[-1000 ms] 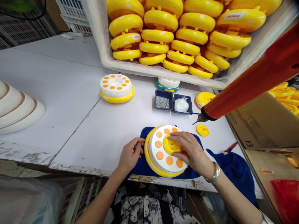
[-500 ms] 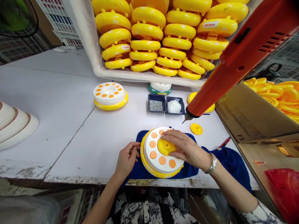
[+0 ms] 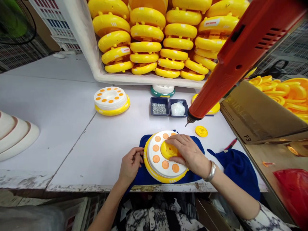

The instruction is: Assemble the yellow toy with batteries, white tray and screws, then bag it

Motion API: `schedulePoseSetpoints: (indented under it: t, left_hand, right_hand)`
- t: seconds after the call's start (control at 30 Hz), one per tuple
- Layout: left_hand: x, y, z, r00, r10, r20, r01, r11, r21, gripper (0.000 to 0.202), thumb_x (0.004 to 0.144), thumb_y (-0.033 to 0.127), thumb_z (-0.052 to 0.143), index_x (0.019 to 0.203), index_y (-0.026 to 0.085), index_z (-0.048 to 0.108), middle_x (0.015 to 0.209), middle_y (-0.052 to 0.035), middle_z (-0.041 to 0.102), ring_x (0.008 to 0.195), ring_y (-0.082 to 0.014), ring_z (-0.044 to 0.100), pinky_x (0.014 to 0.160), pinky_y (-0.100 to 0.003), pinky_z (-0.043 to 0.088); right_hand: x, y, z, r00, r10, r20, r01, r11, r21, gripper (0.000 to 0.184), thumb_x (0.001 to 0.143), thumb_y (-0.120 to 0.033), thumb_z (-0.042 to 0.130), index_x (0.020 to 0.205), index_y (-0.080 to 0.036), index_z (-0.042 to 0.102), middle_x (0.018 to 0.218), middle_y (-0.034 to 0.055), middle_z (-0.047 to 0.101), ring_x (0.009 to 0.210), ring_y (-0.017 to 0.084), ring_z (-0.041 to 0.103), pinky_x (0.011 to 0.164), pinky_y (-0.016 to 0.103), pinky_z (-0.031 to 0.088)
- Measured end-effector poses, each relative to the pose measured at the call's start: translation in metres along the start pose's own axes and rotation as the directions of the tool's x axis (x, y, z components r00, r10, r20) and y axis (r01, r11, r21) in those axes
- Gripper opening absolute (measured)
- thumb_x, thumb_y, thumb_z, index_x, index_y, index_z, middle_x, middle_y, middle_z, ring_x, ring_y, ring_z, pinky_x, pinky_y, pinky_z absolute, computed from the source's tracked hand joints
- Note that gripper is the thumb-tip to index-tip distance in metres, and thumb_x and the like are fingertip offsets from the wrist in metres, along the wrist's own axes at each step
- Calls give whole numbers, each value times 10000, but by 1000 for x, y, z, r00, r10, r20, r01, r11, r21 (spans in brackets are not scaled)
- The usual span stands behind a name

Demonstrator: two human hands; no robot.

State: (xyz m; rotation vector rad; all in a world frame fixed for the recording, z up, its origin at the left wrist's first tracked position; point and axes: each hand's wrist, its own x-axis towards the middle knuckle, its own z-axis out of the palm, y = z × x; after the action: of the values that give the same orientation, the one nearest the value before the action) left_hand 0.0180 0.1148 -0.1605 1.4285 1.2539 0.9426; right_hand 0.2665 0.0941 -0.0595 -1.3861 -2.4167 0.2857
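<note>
Covering yellow cap (image 3: 168, 150) with right hand (image 3: 187, 152); left hand (image 3: 130, 165) against disc (image 3: 154, 163).

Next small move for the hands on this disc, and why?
Probably press the yellow cap down with the right hand: its fingers already lie over it. Meanwhile the left hand steadies the white-and-yellow disc on the blue cloth, and the red drill hangs clear.
</note>
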Motion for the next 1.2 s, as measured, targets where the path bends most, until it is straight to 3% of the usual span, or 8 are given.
schedulePoseSetpoints:
  t: [0.17,0.33,0.53,0.7,0.8,1.03,1.2]
  left_hand:
    - [0,-1,0,1000,19,-6,-19,1000,3,243,885,315,465,999,162,614,797,-28,626,585,-123,578,472,-214,476]
    - [2,-1,0,999,35,-19,-35,999,13,244,879,320,468,998,162,611,817,-34,630,573,-121,578,463,-214,473]
    - [2,0,0,999,38,-10,-38,999,18,245,886,312,460,995,152,610,778,-30,625,563,-120,568,463,-215,472]
    - [2,2,0,1000,25,-12,-25,1000,14,247,884,315,463,994,152,611,791,-28,625,564,-116,568,457,-211,466]
    - [1,2,1,1000,18,-9,-18,1000,10,248,890,317,457,996,154,611,795,-28,625,571,-116,571,459,-210,467]
    - [1,-1,0,1000,2,2,-2,1000,0,259,912,339,453,1003,149,605,809,-30,616,578,-110,563,464,-209,470]
    - [1,-3,-1,1000,-6,7,6,1000,-5,245,916,311,441,1010,154,605,811,-25,612,586,-107,563,464,-201,470]
  right_hand:
    - [2,11,-7,987,-136,88,131,990,53,478,887,-363,607,1323,-214,479,1344,88,530,1244,217,473,1012,393,404]
    - [8,3,0,1000,-1,-1,1,998,-69,490,816,-521,638,1121,-142,579,1085,134,603,975,276,547,853,437,452]
    - [-2,1,-5,1000,-29,3,29,999,13,695,802,-523,659,1357,-170,435,1386,143,471,1212,279,471,987,451,422]
    - [-2,8,-8,993,-85,81,77,992,96,544,865,-379,636,1349,-205,461,1396,101,488,1288,239,445,1053,426,398]
    - [0,12,-9,989,-105,105,92,988,124,548,875,-337,630,1374,-212,441,1391,90,499,1305,211,435,1072,402,387]
    - [2,13,-8,989,-98,112,92,994,64,539,868,-374,634,1345,-196,457,1387,83,498,1267,219,455,1042,400,390]
    - [4,1,2,998,-57,21,58,998,-36,537,808,-470,674,1208,-139,538,1216,103,588,1105,254,525,981,427,407]
